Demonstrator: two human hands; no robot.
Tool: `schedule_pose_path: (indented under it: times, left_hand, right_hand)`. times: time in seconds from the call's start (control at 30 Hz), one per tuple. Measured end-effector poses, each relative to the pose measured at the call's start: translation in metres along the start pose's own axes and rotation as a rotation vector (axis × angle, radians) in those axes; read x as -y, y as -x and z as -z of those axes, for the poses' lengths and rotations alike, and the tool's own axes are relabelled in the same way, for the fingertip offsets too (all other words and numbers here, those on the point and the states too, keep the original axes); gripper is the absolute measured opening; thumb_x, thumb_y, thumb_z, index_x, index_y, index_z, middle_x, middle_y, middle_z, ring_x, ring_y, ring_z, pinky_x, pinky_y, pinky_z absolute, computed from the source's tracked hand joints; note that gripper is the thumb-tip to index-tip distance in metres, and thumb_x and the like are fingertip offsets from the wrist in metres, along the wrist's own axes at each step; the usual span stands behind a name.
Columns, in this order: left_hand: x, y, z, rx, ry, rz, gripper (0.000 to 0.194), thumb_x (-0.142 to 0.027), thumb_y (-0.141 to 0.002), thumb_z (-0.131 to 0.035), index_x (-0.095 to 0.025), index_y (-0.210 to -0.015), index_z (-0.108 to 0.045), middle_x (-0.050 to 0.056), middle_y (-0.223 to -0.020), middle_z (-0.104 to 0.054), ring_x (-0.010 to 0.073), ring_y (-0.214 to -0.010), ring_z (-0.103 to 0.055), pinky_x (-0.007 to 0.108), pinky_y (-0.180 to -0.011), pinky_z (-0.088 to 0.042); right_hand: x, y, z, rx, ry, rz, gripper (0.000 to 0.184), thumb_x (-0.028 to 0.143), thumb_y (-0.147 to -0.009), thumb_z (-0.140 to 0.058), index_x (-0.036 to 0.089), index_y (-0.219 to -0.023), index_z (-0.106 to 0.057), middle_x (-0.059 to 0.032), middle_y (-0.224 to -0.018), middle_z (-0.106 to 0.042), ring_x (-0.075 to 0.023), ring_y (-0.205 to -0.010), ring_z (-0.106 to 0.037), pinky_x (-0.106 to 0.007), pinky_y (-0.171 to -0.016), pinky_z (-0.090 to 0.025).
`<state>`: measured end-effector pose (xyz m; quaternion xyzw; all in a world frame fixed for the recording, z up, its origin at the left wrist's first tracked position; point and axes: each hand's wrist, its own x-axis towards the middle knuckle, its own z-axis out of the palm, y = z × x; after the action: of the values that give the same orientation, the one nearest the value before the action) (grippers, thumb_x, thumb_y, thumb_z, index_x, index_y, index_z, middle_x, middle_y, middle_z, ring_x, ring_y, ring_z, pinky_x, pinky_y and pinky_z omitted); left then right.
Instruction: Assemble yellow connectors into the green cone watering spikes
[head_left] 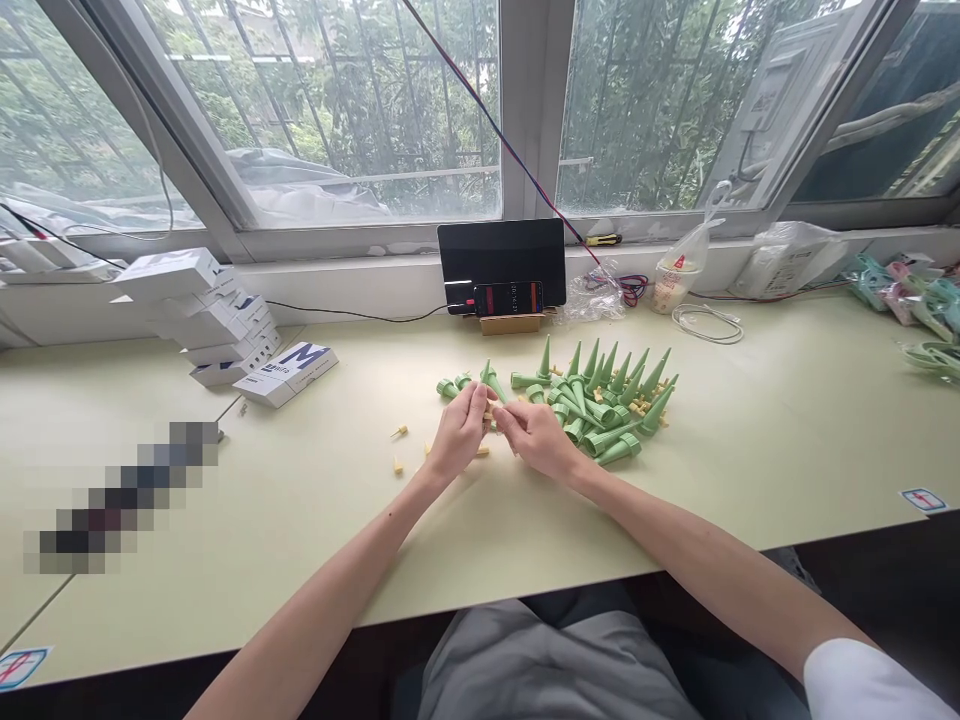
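My left hand (459,434) and my right hand (543,442) meet above the table, fingertips pinched close together. Between them shows a small yellow plastic piece (490,411), partly covered by the fingers. Just behind the fingertips is a green plastic spike (491,378); whether a finger touches it I cannot tell. To the right of my hands lies a pile of green cone-shaped plastic spikes (577,395), some upright, others on their sides, with small yellow pieces among them. Several loose yellow pieces (398,466) lie near my left hand.
A tablet (501,250) leans at the window with a phone (508,298) before it. White boxes (217,310) are stacked on the left. A bagged cup (675,280), a white cable (709,325) and coloured bundles (919,295) stand or lie to the right.
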<state>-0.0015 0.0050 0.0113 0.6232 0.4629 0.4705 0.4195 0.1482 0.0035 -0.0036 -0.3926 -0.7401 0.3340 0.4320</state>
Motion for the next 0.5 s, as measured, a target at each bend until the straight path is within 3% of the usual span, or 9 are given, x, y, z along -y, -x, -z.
schedule_pose_path:
  times: [0.17,0.27,0.5]
  left_hand:
    - [-0.004,0.0,0.0,-0.055,0.074,0.062,0.037,-0.053,-0.095,-0.044,-0.019,-0.087,-0.055,-0.004,-0.062,-0.043,0.0084,-0.049,-0.041,0.019,-0.042,-0.034]
    - [-0.007,0.0,0.0,-0.062,0.125,0.105,0.035,-0.052,-0.094,-0.047,-0.019,-0.086,-0.054,-0.004,-0.061,-0.041,0.008,-0.049,-0.041,0.018,-0.042,-0.034]
    - [-0.012,0.001,0.002,-0.004,0.2,0.14,0.034,-0.052,-0.085,-0.062,-0.019,-0.09,-0.055,-0.004,-0.067,-0.046,0.0068,-0.051,-0.042,0.017,-0.042,-0.031]
  right_hand:
    - [0.006,0.0,0.001,-0.025,-0.127,0.045,0.025,0.042,-0.094,-0.056,0.018,-0.091,-0.06,-0.0033,-0.075,-0.067,-0.0141,-0.059,-0.057,-0.027,-0.06,-0.046]
    - [0.005,-0.001,0.0,-0.011,-0.145,0.068,0.022,0.039,-0.092,-0.058,0.018,-0.091,-0.061,-0.0044,-0.08,-0.068,-0.0141,-0.063,-0.059,-0.027,-0.061,-0.048]
    - [0.001,-0.001,0.0,-0.093,-0.071,0.043,0.022,0.039,-0.093,-0.055,0.018,-0.088,-0.059,-0.0017,-0.07,-0.062,-0.0138,-0.06,-0.055,-0.026,-0.058,-0.044]
